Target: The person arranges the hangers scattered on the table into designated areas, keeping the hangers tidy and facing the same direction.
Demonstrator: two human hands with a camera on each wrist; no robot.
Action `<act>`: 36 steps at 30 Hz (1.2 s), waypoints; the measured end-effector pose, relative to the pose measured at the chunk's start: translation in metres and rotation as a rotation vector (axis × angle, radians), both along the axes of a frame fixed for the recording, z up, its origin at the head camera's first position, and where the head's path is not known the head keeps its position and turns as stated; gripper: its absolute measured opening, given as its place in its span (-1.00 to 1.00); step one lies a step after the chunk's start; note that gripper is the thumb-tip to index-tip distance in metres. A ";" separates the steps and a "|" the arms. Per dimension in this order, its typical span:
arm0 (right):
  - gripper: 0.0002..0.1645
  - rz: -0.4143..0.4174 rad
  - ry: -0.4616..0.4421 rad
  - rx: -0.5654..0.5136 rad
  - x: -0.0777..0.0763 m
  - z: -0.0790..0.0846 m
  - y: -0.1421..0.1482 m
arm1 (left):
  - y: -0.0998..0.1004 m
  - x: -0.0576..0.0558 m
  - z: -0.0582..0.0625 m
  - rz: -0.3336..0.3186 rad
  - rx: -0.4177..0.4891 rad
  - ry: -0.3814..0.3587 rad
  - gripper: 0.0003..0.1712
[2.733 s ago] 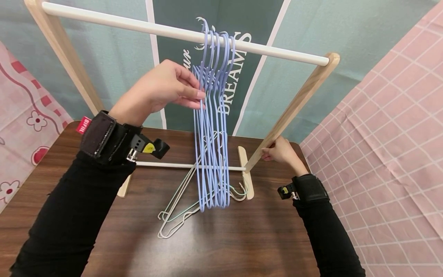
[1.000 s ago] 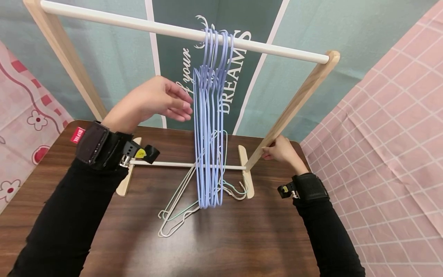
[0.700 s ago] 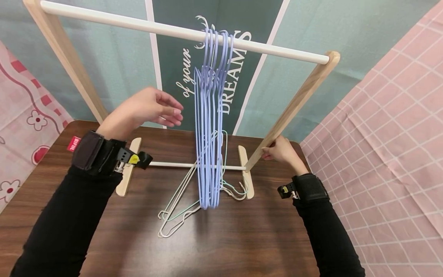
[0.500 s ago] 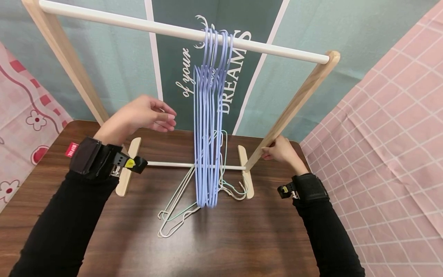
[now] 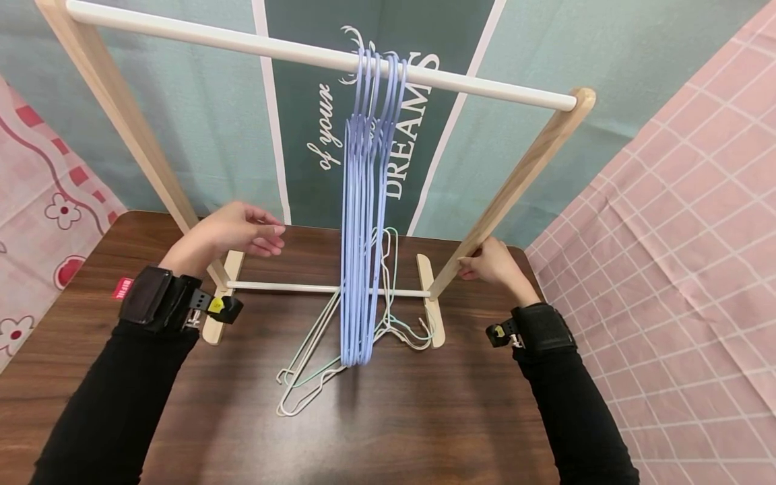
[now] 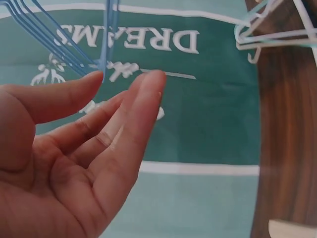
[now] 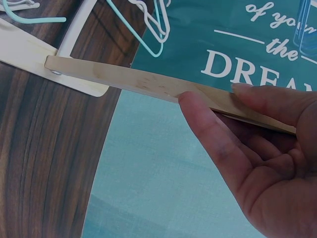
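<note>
Several blue hangers [image 5: 359, 242] hang bunched together from the white top rail [image 5: 242, 44] of a wooden garment rack. My left hand [image 5: 239, 232] is to their left, near the rack's left post [image 5: 130, 121], and holds nothing. Its fingers are loosely bent, with a gap between thumb and fingertips in the left wrist view. My right hand [image 5: 494, 263] grips the right post [image 5: 515, 182] low down. Seen from the right wrist, the thumb and a finger [image 7: 208, 129] lie against the wood.
White and mint-green hangers [image 5: 303, 377] lie in a pile on the brown wooden table [image 5: 394, 431], partly behind the blue ones. A lower white bar [image 5: 285, 287] joins the rack's feet [image 5: 432, 303]. A printed curtain [image 5: 200, 121] hangs behind, with pink cloth [image 5: 685, 256] at the right.
My left hand has let go of the blue hangers and moved down and left, away from them. The hangers have swung slightly left at the bottom. My right hand stays on the post.
</note>
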State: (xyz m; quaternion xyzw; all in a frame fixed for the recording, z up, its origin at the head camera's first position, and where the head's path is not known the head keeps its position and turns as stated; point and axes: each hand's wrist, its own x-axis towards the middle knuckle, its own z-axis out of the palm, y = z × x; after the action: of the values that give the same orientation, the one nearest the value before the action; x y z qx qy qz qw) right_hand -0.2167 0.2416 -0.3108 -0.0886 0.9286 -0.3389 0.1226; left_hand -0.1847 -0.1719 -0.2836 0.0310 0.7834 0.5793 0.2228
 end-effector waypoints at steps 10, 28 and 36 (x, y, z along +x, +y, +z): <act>-0.69 -0.004 0.002 -0.008 0.000 -0.001 0.000 | -0.028 0.010 -0.028 -0.008 -0.091 -0.003 -0.58; -0.69 -0.014 -0.011 -0.036 -0.001 -0.001 0.000 | -0.065 0.023 -0.061 -0.032 -0.153 -0.028 -0.67; -0.69 -0.015 -0.012 -0.024 -0.001 -0.001 0.000 | -0.080 0.024 -0.065 -0.051 -0.262 -0.064 -0.71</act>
State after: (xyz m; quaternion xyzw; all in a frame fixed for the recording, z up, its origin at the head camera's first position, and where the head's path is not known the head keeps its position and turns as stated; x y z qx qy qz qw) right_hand -0.2172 0.2417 -0.3116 -0.0809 0.9243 -0.3517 0.1246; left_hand -0.1605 -0.2523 -0.3485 0.0030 0.8439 0.4669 0.2643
